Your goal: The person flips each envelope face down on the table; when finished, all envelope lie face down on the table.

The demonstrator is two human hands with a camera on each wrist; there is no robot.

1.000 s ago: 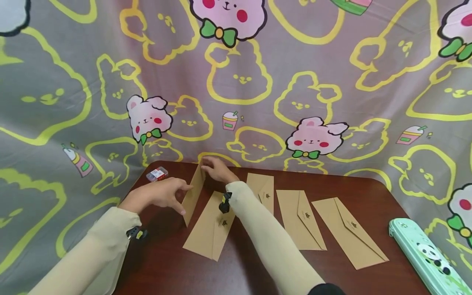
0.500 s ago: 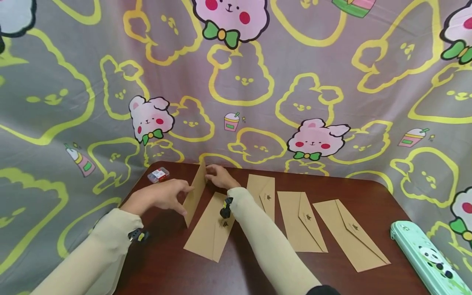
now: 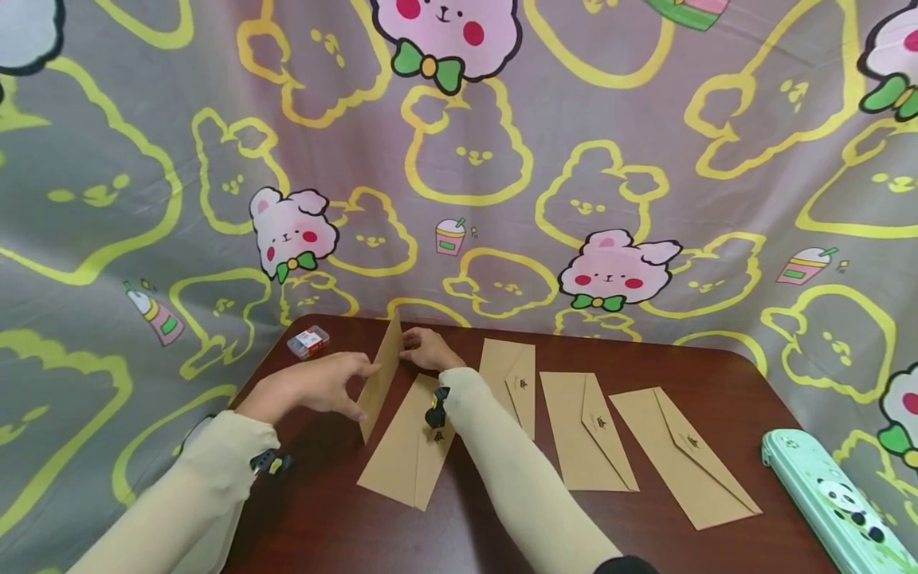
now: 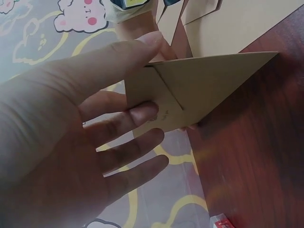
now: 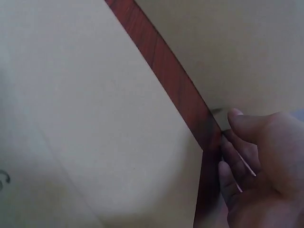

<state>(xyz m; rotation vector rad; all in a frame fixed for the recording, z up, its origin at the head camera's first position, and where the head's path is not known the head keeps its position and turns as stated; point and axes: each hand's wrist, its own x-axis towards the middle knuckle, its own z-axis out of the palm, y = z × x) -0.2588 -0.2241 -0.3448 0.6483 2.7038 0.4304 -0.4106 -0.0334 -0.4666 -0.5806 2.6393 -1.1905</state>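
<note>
A kraft paper envelope [image 3: 381, 375] stands tilted on edge at the left of the table in the head view. My left hand [image 3: 326, 385] holds it from the left, thumb and index finger at its edges. In the left wrist view, the envelope [image 4: 190, 85] shows its flap line and a small print, and the left hand's [image 4: 80, 114] other fingers spread beside that face. My right hand [image 3: 428, 348] is on the far part of the envelope from the right. The right wrist view has the right hand's [image 5: 270, 166] thumb and curled fingers at the envelope's [image 5: 228, 52] lower edge.
Another envelope [image 3: 402, 446] lies under the right forearm. Several more, including the rightmost envelope [image 3: 684, 458], lie flat in a row on the dark red table [image 3: 301, 494]. A small clear box [image 3: 308, 341] stands back left, and a mint panda pencil case [image 3: 832, 502] at right.
My right hand has slid a little down from the top far corner of the standing envelope. The left hand stays almost in place, and the other envelopes have not moved.
</note>
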